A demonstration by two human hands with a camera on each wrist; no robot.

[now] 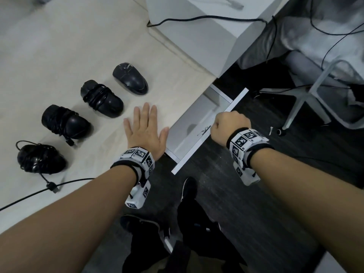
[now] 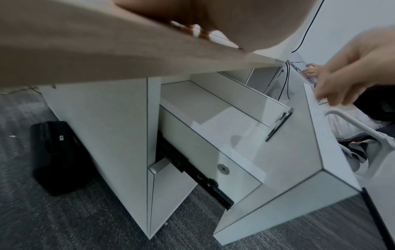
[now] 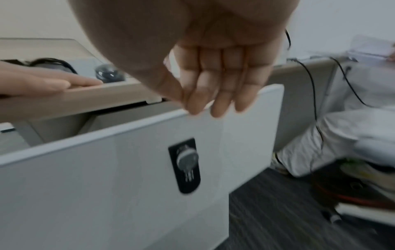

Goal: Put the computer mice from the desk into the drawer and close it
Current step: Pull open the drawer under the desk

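Note:
Four black computer mice lie in a diagonal row on the pale desk [image 1: 59, 46]: one bare mouse [image 1: 131, 77] at the far end, then three with cords wound round them [image 1: 102, 98] [image 1: 65, 122] [image 1: 40, 158]. My left hand [image 1: 145, 127] lies flat and open on the desk near its edge, just right of the row. The white drawer [image 2: 192, 104] under the desk stands pulled out, with no mouse in the part that shows. My right hand [image 1: 229, 125] hangs over the drawer front [image 3: 107, 169]. Its loosely bent fingers [image 3: 220, 101] touch the top edge and grip nothing.
A key lock [image 3: 186, 164] sits in the drawer front. A white raised block [image 1: 197, 36] with a black cable stands at the back of the desk. A chair base [image 1: 307, 95] and cables lie on the floor to the right; a black box [image 2: 55, 157] stands under the desk.

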